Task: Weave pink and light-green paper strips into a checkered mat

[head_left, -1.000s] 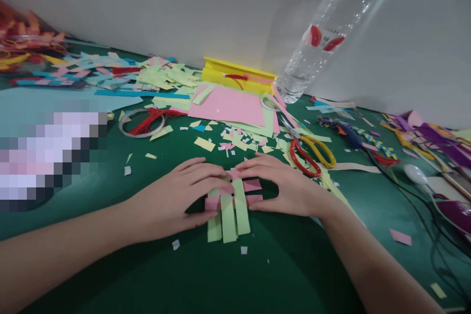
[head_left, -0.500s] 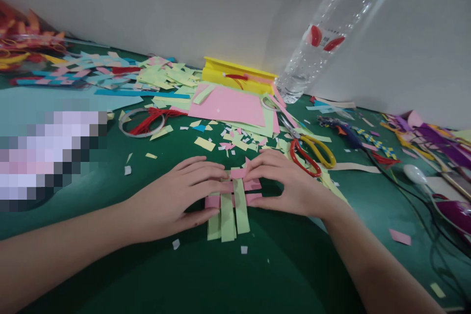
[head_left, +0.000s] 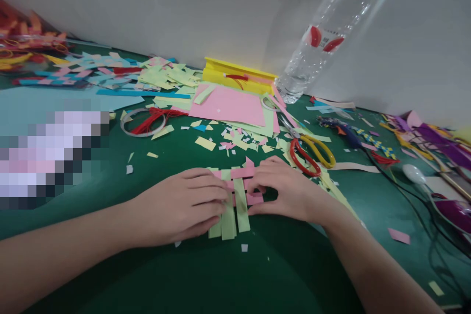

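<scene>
Pink and pale green paper strips (head_left: 228, 221) cross over and under each other in a small weave on the green table. My left hand (head_left: 184, 206) lies palm down over the weave's left side, its fingers together and their tips on the strips. At the right side, my right hand (head_left: 281, 189) curls, thumb and fingers around the edge of the rightmost green strip (head_left: 241, 206), with a gap between thumb and index finger. Its fingertips touch the strips. Pink strip ends stick out between the hands.
Scissors (head_left: 312, 154) with red and yellow handles lie beyond my right hand. Behind are pink sheets (head_left: 228, 105), paper scraps (head_left: 206, 143), a tape ring (head_left: 142, 132) and a leaning bottle (head_left: 316, 44). A cable (head_left: 401, 186) runs at the right.
My left hand's fingers have drawn together and its thumb has moved in beside them. My right hand's fingers have curled and shifted down toward the right green strip.
</scene>
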`<state>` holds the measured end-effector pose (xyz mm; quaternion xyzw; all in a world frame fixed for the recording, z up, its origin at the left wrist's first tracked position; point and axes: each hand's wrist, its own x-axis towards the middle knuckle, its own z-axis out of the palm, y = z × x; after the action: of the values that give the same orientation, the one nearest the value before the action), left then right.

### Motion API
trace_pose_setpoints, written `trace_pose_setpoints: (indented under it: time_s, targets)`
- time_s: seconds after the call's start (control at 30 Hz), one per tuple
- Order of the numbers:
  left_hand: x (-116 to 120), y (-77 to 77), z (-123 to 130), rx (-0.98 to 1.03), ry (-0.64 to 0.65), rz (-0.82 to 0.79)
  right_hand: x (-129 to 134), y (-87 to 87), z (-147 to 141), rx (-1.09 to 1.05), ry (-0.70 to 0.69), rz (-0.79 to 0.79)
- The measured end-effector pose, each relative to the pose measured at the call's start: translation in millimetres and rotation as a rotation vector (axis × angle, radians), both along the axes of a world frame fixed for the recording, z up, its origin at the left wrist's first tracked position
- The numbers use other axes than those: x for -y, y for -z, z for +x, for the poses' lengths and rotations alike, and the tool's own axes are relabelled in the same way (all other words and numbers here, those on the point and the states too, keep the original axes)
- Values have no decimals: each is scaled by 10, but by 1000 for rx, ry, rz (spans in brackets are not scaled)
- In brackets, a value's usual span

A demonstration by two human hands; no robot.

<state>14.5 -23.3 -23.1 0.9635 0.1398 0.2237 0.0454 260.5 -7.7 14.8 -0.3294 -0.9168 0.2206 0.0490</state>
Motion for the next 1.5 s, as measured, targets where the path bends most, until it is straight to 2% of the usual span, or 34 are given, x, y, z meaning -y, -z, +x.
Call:
trace_pose_setpoints:
  time_s: [0.33, 0.53, 0.7, 0.83, 1.0, 1.23, 1.5]
  targets:
    - [0, 6, -1, -49, 12, -83, -93, -4, 138, 1, 23, -68]
    - [-9, 6, 6, -13, -4, -108, -112, -10, 136, 36, 35, -120]
    - [-20, 25, 0, -59, -6, -120, -114, -20, 122, 46, 43, -142]
    - [-18, 35, -1, -77, -5, -140, -108, -21, 118, 35, 28, -156]
    - [-15, 28, 3, -83, 0, -134, -82, -56, 141, 66, 1, -97]
    - [0, 25, 4, -70, 9, -101, -11, -182, 230, 175, 0, -191]
    - [-18, 3, 9, -73, 5, -153, 7, -167, 195, 188, -51, -157]
